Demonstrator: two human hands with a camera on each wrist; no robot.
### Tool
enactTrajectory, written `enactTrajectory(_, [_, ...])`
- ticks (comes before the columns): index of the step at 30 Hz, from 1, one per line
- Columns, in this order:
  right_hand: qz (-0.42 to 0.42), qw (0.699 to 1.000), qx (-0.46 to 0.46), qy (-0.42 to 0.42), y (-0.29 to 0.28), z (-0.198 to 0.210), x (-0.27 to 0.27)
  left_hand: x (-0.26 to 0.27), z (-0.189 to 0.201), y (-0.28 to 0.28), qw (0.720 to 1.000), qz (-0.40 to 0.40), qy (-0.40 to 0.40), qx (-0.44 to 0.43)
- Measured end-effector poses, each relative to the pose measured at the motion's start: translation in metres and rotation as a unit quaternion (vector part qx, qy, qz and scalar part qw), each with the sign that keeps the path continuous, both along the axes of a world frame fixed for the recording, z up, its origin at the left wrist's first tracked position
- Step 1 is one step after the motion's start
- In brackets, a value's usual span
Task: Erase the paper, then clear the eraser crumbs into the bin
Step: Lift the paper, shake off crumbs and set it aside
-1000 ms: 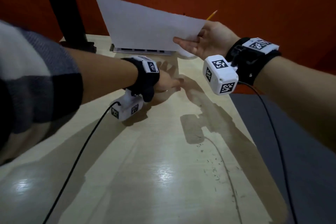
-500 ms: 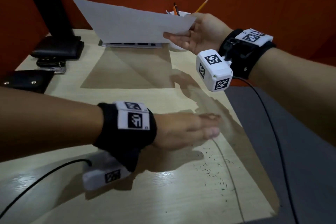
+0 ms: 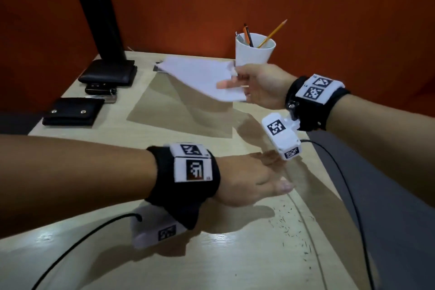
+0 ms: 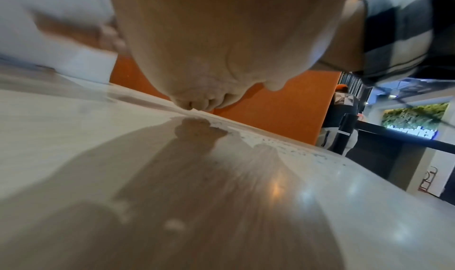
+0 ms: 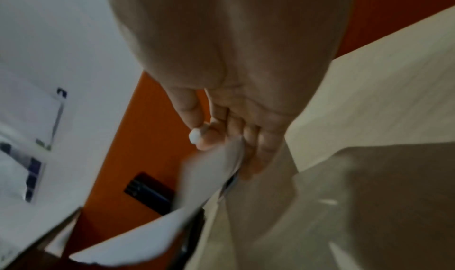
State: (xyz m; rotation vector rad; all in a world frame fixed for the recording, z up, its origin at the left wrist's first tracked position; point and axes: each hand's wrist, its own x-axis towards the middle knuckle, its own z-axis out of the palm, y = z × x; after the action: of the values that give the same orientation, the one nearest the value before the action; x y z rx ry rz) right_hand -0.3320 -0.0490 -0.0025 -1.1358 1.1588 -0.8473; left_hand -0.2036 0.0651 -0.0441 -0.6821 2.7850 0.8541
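Observation:
A white sheet of paper hangs tilted above the far part of the wooden table. My right hand pinches it at its near right corner. In the right wrist view my right hand also grips a small white bit between thumb and forefinger, beside the paper. My left hand lies on its edge on the table near the right side, fingers straight and holding nothing. Dark eraser crumbs are scattered just in front of it, and show as specks near the edge. No bin is in view.
A white cup of pencils stands at the back right. A black stand, a black case and a black pouch sit at the back left. The table's right edge drops to grey floor. Wrist cables trail over the table.
My left hand has swept from the middle of the table back toward the near right edge, up to the crumbs. The right hand has lowered the paper to a flatter tilt.

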Motion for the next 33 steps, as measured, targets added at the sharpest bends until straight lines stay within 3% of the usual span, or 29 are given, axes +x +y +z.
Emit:
enactTrajectory(2, [0.035,0.993,0.007,0.11,0.003,-0.013,0.002,0.02,0.005,0.005,0.999,0.011,0.026,-0.023])
enactTrajectory(4, [0.067,0.96,-0.046,0.268,0.006,-0.014,0.003,0.043,0.01,0.006,0.999,0.019,0.01,-0.045])
enactTrajectory(7, [0.112,0.84,-0.16,0.507,0.007,-0.005,0.01,0.074,0.011,0.0,0.996,0.054,-0.028,-0.071])
enactTrajectory(9, [0.141,0.761,-0.203,0.6,0.007,-0.001,0.02,0.089,0.013,0.0,0.994,0.068,-0.036,-0.078])
enactTrajectory(15, [0.209,0.511,-0.317,0.771,0.0,-0.009,0.072,0.107,0.011,0.006,0.991,0.091,-0.055,-0.078])
enactTrajectory(17, [0.237,0.451,-0.326,0.796,-0.002,-0.015,0.086,0.109,0.009,0.006,0.991,0.09,-0.063,-0.073])
enactTrajectory(18, [0.245,0.448,-0.32,0.798,-0.003,-0.017,0.09,0.11,0.009,0.006,0.991,0.09,-0.063,-0.071])
enactTrajectory(19, [0.244,0.467,-0.305,0.793,-0.004,-0.017,0.09,0.112,0.009,0.006,0.992,0.088,-0.061,-0.071])
enactTrajectory(22, [0.207,0.571,-0.242,0.757,-0.004,-0.01,0.08,0.118,0.007,0.003,0.992,0.086,-0.062,-0.072])
enactTrajectory(24, [0.187,0.611,-0.209,0.74,-0.003,-0.009,0.068,0.122,0.003,0.001,0.992,0.086,-0.063,-0.07])
enactTrajectory(28, [0.215,0.63,-0.136,0.734,0.003,-0.019,0.054,0.126,-0.001,-0.002,0.992,0.092,-0.067,-0.055])
enactTrajectory(33, [0.21,0.677,-0.133,0.693,0.007,-0.021,0.06,0.125,0.0,-0.003,0.992,0.087,-0.067,-0.066])
